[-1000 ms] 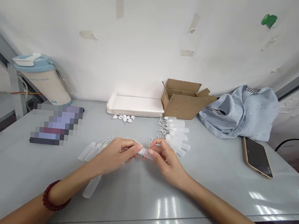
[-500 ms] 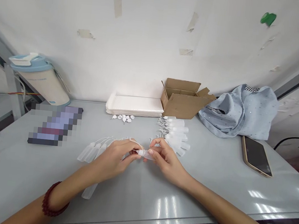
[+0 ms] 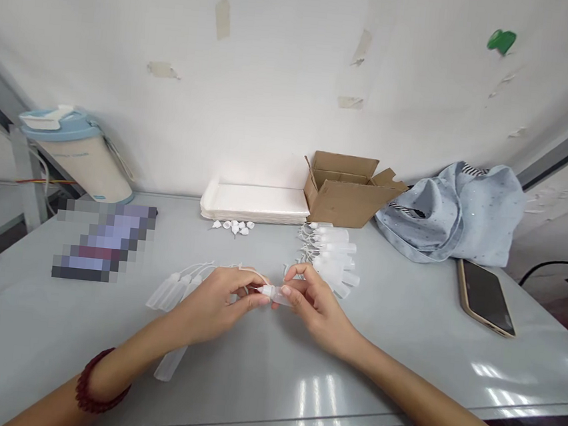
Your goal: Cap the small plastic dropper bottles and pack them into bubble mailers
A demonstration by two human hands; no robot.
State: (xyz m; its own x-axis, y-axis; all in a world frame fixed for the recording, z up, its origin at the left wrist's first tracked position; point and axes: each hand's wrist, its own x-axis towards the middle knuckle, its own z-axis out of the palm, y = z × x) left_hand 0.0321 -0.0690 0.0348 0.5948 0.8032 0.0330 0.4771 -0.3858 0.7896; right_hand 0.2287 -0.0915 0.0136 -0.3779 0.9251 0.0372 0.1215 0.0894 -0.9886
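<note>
Between my hands, above the grey table, a small translucent squeeze bottle [image 3: 282,296] lies on its side with its white needle-tip cap [image 3: 267,290] pointing left. My left hand [image 3: 215,300] pinches the cap between thumb and fingers. The bottle's body is gripped by my right hand [image 3: 314,307], which hides part of it. Beside and partly behind my left hand lie several capped needle-tip bottles [image 3: 162,291] with thin white straps. Another bottle [image 3: 170,364] sticks out below my left forearm. Past my right hand is a pile of similar bottles [image 3: 337,247].
Several loose white needle caps [image 3: 236,226] lie before a stack of white padded envelopes [image 3: 257,204]. An open cardboard box [image 3: 348,202] stands beside it. A blue cloth bag [image 3: 484,215] and a phone [image 3: 487,297] are at right; a tumbler [image 3: 85,164] and a pixelated object [image 3: 105,243] at left.
The view has tilted slightly. Both hands keep their hold on the bottle and its cap, with only a very small shift of the left fingers.
</note>
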